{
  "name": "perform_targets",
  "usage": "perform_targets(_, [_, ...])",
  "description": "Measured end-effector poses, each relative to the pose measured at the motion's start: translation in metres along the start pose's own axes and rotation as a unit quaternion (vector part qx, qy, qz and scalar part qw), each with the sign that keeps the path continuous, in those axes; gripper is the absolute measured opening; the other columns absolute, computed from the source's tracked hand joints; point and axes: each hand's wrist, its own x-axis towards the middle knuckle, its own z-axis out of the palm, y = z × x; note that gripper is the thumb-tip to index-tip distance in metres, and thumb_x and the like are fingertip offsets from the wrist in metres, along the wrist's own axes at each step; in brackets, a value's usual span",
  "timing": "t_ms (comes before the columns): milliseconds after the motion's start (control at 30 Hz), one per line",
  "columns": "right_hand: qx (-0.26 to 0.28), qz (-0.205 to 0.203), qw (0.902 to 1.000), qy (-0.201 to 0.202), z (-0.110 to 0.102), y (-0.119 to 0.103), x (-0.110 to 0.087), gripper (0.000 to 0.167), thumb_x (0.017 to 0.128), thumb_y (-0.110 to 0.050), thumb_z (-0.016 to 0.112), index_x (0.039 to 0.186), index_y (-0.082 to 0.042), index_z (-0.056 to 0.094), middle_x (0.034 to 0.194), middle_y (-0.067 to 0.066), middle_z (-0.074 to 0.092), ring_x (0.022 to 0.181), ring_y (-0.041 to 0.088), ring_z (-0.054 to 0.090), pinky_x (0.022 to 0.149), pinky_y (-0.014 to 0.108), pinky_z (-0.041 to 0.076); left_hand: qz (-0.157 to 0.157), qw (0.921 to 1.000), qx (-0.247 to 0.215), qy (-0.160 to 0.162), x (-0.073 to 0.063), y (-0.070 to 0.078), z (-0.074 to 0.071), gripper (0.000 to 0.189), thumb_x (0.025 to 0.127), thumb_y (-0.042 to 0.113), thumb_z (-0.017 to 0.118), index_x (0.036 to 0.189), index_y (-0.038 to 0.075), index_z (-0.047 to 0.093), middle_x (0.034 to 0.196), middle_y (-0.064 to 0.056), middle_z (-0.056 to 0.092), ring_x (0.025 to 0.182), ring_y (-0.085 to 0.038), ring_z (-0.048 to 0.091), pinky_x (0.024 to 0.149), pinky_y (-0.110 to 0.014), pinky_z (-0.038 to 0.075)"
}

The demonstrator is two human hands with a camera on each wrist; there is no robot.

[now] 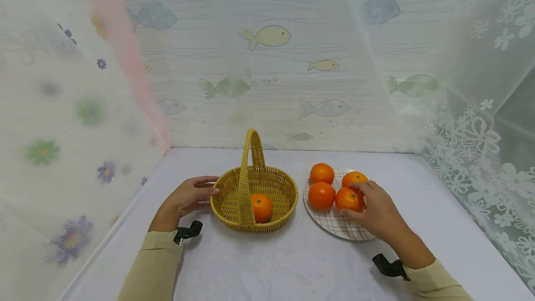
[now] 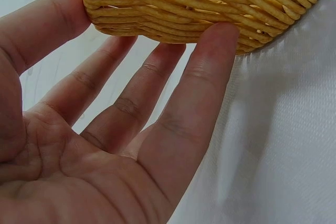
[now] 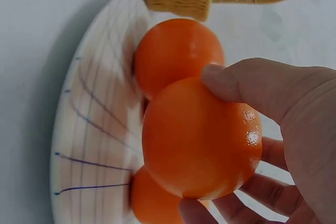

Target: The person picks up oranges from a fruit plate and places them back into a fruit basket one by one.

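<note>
A yellow woven basket [image 1: 220, 216] with a tall arched handle stands left of centre, and one orange [image 1: 262, 208] lies inside it. My left hand [image 1: 193, 196] is at its left side, fingers fairly straight and fingertips touching the weave; the left wrist view shows those fingers [image 2: 197, 87] against the basket's lower wall [image 2: 173, 11]. Over the plate, my right hand [image 1: 378, 210] grips an orange [image 1: 349, 199] between thumb and fingers. In the right wrist view this held orange [image 3: 199, 140] partly hides two others.
The round checked plate [image 1: 340, 226] also bears a front left orange [image 1: 321, 195], a back left orange [image 1: 322, 173] and a back right orange [image 1: 354, 178]. A white cloth [image 1: 267, 264] covers the table. Patterned curtains [image 1: 267, 96] hang behind and at both sides.
</note>
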Motion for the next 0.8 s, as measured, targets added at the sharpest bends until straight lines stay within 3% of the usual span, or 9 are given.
perform_targets(367, [0.003, -0.065, 0.997, 0.041, -0.006, -0.013, 0.001, 0.065, 0.076, -0.024, 0.094, 0.13, -0.006, 0.062, 0.125, 0.014, 0.063, 0.109, 0.033, 0.06, 0.087, 0.054, 0.062, -0.005, 0.9999, 0.009, 0.003, -0.001, 0.003, 0.002, 0.062, 0.095, 0.022, 0.077, 0.151, 0.012, 0.052, 0.151, -0.019, 0.054, 0.12, -0.026, 0.068, 0.094, -0.045, 0.061])
perform_targets(800, [0.032, -0.101, 0.993, 0.052, -0.007, -0.038, 0.009, 0.063, 0.076, -0.022, 0.094, 0.128, -0.007, 0.063, 0.13, 0.011, 0.061, 0.114, 0.031, 0.061, 0.085, 0.048, 0.064, -0.004, 1.0, 0.004, -0.001, 0.001, 0.001, 0.001, 0.062, 0.095, 0.02, 0.077, 0.151, 0.012, 0.052, 0.151, -0.018, 0.055, 0.121, -0.027, 0.068, 0.093, -0.045, 0.061])
